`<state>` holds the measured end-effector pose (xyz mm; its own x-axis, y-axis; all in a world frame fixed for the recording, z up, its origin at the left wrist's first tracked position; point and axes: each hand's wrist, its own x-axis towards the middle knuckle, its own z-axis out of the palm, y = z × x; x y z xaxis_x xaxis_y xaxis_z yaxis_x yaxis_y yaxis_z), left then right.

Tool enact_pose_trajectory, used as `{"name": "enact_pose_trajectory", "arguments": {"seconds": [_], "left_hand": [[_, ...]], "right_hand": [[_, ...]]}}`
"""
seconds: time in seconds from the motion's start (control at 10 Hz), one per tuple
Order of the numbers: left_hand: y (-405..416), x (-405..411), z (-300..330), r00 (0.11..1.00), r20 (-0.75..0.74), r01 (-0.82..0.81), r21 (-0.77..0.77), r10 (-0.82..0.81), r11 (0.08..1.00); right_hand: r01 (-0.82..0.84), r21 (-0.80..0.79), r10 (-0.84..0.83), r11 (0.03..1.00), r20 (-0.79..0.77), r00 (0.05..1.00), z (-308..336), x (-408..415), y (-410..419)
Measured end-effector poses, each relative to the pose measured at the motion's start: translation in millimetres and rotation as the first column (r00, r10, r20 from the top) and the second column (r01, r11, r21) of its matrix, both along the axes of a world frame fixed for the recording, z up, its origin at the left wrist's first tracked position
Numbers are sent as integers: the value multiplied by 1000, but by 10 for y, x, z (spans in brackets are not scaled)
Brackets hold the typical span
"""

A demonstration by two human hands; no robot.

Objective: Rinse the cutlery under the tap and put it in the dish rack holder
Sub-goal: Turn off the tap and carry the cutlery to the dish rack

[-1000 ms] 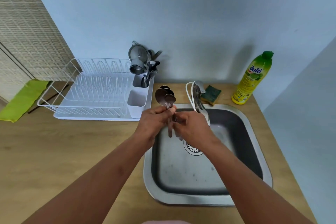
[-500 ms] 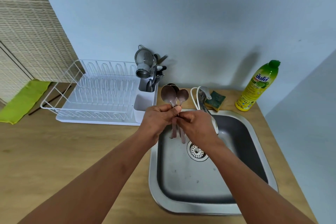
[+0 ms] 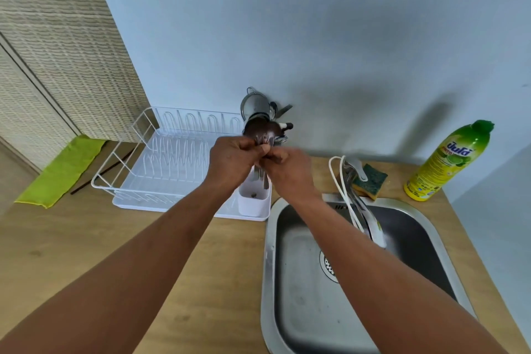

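Note:
A bunch of metal spoons [image 3: 260, 132] is held upright by both hands, bowls up. My left hand [image 3: 232, 161] grips the handles from the left and my right hand [image 3: 283, 169] pinches them from the right. The handle ends hang just above the front compartment of the white cutlery holder [image 3: 253, 205] at the right end of the white dish rack [image 3: 161, 169]. The holder's back compartment has a metal strainer [image 3: 254, 105] and other cutlery in it. The tap [image 3: 359, 192] reaches over the steel sink [image 3: 290, 282].
A green and yellow sponge [image 3: 370, 181] lies behind the tap. A dish soap bottle [image 3: 448, 161] stands at the back right of the wooden counter [image 3: 86, 241]. A green cloth [image 3: 63, 169] lies at the far left by a woven panel.
Both hands have carried the spoons left and away from the sink, from above the basin to above the cutlery holder.

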<state>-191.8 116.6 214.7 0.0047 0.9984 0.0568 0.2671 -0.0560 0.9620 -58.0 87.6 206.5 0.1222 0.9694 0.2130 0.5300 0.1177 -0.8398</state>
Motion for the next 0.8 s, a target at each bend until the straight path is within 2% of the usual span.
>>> {"name": "enact_pose_trajectory", "arguments": {"seconds": [0.1,0.2,0.3,0.4,0.5,0.6,0.7,0.8], "left_hand": [[35,-91,-308,996,-88,-43,-108,33,993],[78,-136,-439,992,-129,-34,-138,17,990],[165,-191,-543,973,-232,-21,-128,-10,992],[188,-220,-597,970,-240,-7,-191,-40,982],[167,-186,-634,949,-308,-2,-239,-74,971],[167,-124,-608,907,-417,-30,-209,-61,977],[153,-101,-521,850,-516,0,-203,-107,979],[168,-168,-520,836,-534,33,-176,-124,984]], "right_hand": [[6,-121,-6,993,7,1000,-338,-110,40],[-6,-149,12,989,42,999,-453,-150,90],[23,-181,17,983,212,977,-498,-173,165],[17,-234,57,972,306,950,-510,-164,160],[-18,-296,150,955,431,890,-570,-149,103],[-13,-305,158,952,455,876,-584,-141,62],[-8,-239,119,971,455,883,-539,-135,-38],[21,-191,70,981,453,889,-517,-76,-88]]}}
